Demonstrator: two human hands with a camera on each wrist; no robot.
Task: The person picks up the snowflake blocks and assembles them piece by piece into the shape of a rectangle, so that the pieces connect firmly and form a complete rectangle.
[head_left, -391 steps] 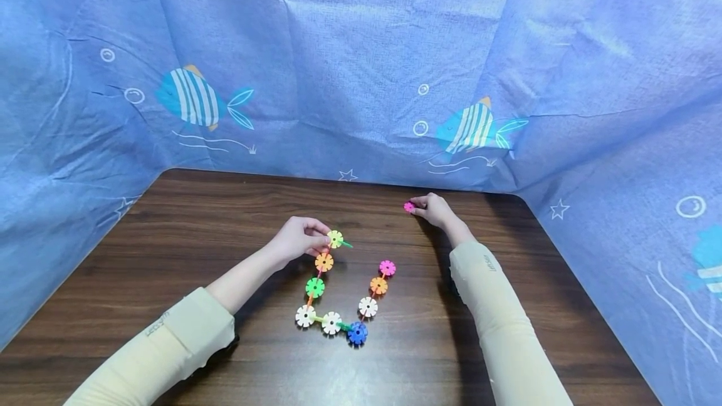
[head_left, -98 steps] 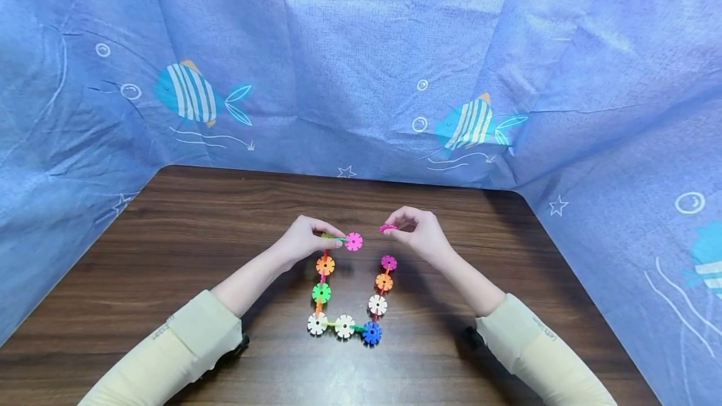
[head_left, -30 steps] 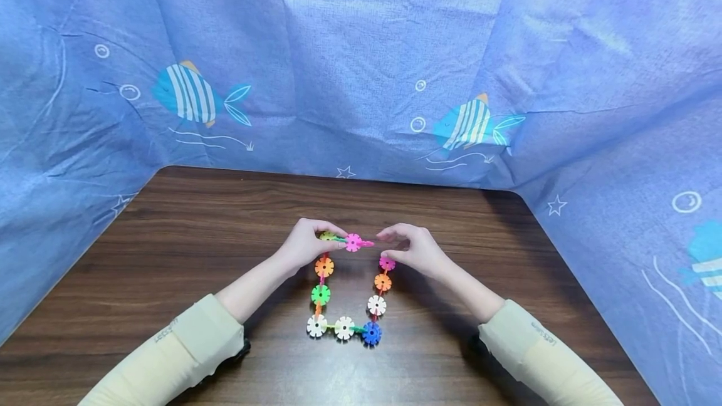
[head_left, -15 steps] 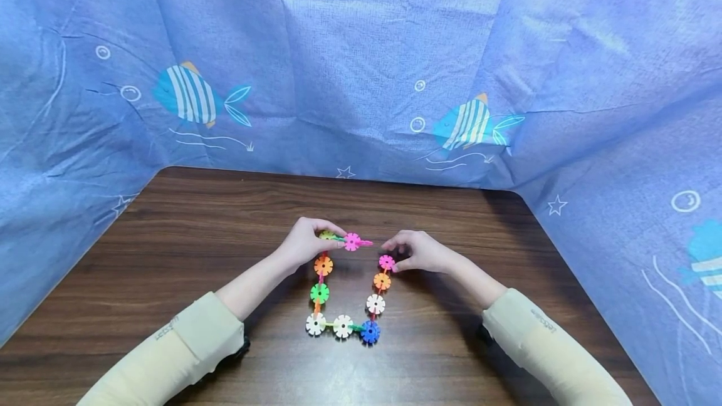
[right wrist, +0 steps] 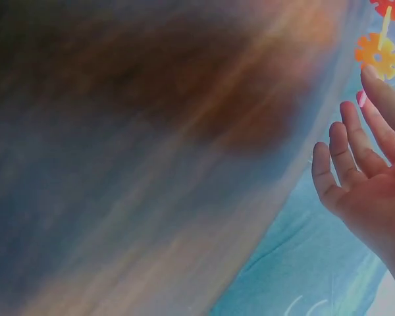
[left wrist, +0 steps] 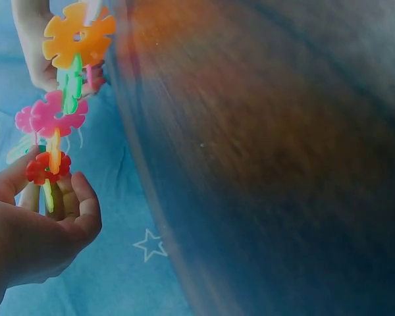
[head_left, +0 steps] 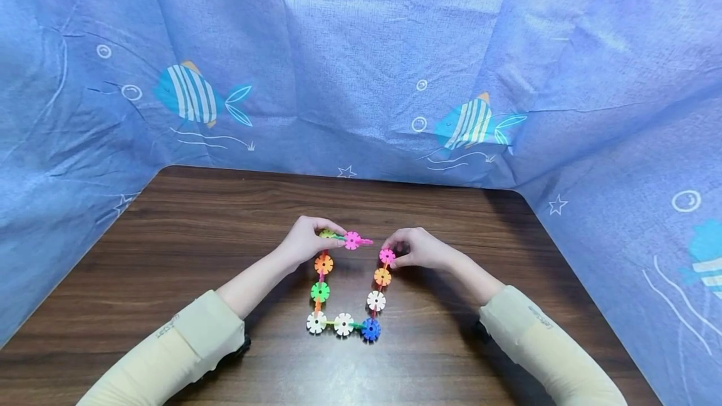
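Observation:
Interlocking notched plastic snowflake discs form one chain, laid out as a square with a gap at its far right corner. In the head view my left hand (head_left: 301, 244) pinches the far left end, by the yellow-green disc (head_left: 326, 234). Beyond its fingertips a pink disc (head_left: 352, 240) extends right, bearing another pink disc (head_left: 366, 242) seen edge-on. My right hand (head_left: 420, 249) pinches the pink disc (head_left: 387, 256) ending the right side, apart from the edge-on one. Below it are orange (head_left: 382, 277), white (head_left: 376, 301) and blue (head_left: 370, 329) discs. The left wrist view shows discs above my left fingers.
The chain lies on a dark wood-grain table (head_left: 225, 205). A blue fish-patterned cloth (head_left: 361, 80) hangs behind the table and along its sides. Both forearms, in pale sleeves (head_left: 169, 346), reach in from the near edge.
My right hand brought a pink disc from the far right; it now sits on the left end's pink disc. That hand released it, moved to the right end's pink disc and shifted it slightly away.

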